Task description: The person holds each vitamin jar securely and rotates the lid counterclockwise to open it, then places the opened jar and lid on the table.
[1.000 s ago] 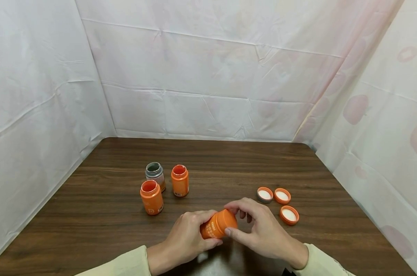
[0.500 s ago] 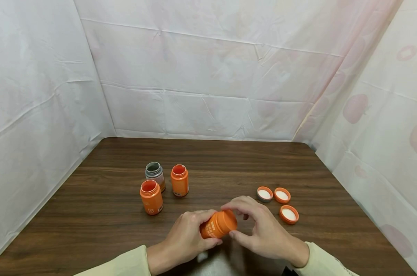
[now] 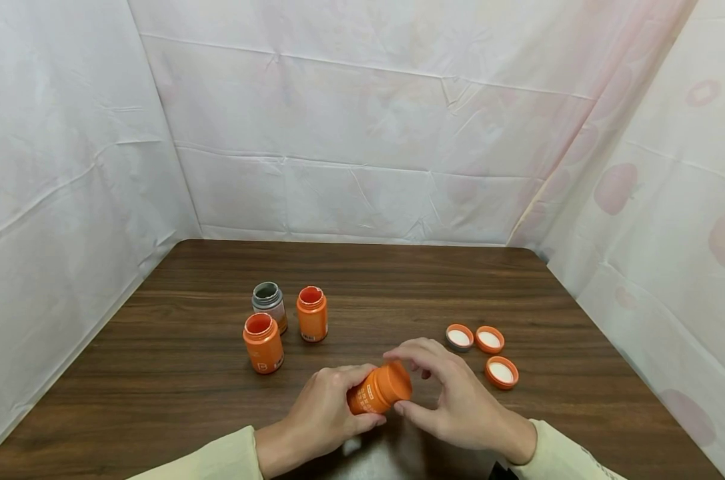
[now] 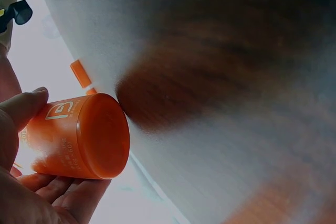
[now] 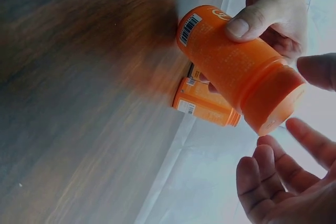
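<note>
My left hand (image 3: 323,403) grips an orange plastic bottle (image 3: 365,397), tilted with its capped end toward the right. The left wrist view shows its round base and my thumb and fingers around its body. The bottle's orange screw cap (image 3: 395,381) sits on the neck, with a thin seam below it in the right wrist view. My right hand (image 3: 452,393) pinches the cap lightly at its edge, thumb below and fingertips above in the head view. In the right wrist view, the thumb (image 5: 317,71) and fingertips (image 5: 296,127) lie at the cap's rim.
Two uncapped orange bottles, the front one (image 3: 263,343) and the right one (image 3: 312,315), stand left with an uncapped grey bottle (image 3: 269,297). To the right lie a grey cap (image 3: 459,338) and two orange caps, the nearer (image 3: 501,373), liners up. White sheets (image 3: 350,120) border the dark table (image 3: 386,273).
My right thumb and fingers have shifted a little around the cap's edge. The left hand and bottle stay almost in the same place.
</note>
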{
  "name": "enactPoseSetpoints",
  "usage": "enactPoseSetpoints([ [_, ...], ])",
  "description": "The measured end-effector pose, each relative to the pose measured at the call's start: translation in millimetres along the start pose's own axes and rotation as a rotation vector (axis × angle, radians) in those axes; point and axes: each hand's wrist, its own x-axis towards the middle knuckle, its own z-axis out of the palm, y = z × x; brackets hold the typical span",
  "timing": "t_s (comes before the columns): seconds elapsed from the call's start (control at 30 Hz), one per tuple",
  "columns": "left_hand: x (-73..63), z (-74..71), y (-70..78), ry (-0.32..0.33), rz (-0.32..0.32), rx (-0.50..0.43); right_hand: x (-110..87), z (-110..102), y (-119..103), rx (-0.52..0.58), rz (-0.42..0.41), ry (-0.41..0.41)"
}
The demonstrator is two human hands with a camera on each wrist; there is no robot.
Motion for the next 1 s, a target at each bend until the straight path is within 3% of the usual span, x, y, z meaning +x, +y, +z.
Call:
enactPoseSetpoints([
  [0.53,1.2,0.2,0.2,-0.020,-0.029,-0.024,-0.4,4.8,-1.6,-0.057,0.208,0.068],
  [1.0,1.0,0.0,0.5,-0.013,-0.021,-0.023,1.2,6.5,-0.8,-0.069,0.182,0.067],
])
